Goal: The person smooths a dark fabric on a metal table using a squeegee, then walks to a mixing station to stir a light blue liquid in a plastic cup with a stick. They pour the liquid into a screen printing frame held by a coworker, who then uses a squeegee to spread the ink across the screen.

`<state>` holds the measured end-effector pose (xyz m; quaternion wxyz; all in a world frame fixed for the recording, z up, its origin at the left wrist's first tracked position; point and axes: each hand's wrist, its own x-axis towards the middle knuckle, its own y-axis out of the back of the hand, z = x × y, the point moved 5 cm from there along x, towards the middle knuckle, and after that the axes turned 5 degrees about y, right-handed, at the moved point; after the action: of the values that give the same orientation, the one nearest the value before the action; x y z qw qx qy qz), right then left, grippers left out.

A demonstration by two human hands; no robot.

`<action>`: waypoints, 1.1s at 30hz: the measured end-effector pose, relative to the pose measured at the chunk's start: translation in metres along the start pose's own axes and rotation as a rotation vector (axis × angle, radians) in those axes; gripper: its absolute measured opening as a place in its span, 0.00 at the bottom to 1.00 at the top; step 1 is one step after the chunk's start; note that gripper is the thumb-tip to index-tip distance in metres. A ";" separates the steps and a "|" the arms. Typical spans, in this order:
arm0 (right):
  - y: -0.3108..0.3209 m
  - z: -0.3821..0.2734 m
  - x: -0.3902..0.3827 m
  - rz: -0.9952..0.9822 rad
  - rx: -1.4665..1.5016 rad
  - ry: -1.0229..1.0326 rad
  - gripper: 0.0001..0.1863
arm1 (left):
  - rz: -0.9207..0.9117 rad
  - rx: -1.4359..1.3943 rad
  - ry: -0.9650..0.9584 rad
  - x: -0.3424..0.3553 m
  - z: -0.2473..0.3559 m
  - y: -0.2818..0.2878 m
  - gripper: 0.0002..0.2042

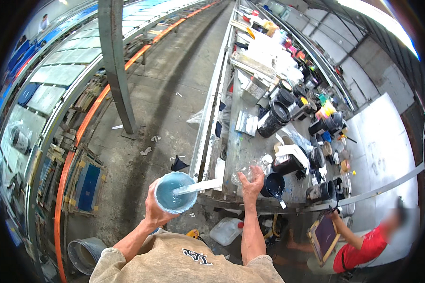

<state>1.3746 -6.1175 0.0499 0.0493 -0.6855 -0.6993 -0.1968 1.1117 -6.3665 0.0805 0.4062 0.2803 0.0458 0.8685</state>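
Note:
My left hand (157,207) is closed around the side of a pale blue tub (192,207), held up in front of my body. Light blue-grey paint (172,200) coats its inside. A flat white stirring stick (200,186) leans in the tub, its end jutting past the rim to the right. Over the table's near end, my right hand (252,183) is raised with fingers apart. Beside its thumb lies a clear plastic piece (236,177); whether they touch, I cannot tell. Just right of that hand stands a dark pot (273,183) with dark paint on it.
The long table (233,151) carries black paint tubs (274,118), a metal can (255,89) and many containers. At right, a person in a red shirt (363,247) holds a wooden-framed screen (325,236). A grey post (115,66), orange rail (71,165), bucket (86,254) and white jug (225,231) stand around.

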 end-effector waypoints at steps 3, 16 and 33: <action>0.009 -0.011 0.005 -0.068 -0.048 0.031 0.36 | -0.048 0.040 0.039 -0.011 0.015 -0.003 0.50; 0.086 -0.198 0.030 -0.501 -0.482 0.701 0.39 | -0.234 -0.045 -0.032 -0.012 0.058 -0.058 0.51; 0.070 -0.243 0.020 -0.848 -1.047 1.073 0.30 | -0.362 -0.147 -0.054 0.009 0.066 -0.101 0.52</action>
<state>1.3930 -6.1831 0.2940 -0.0270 -0.1153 -0.5973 -0.7932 1.2100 -6.3024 0.1090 0.5763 0.2604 0.0210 0.7744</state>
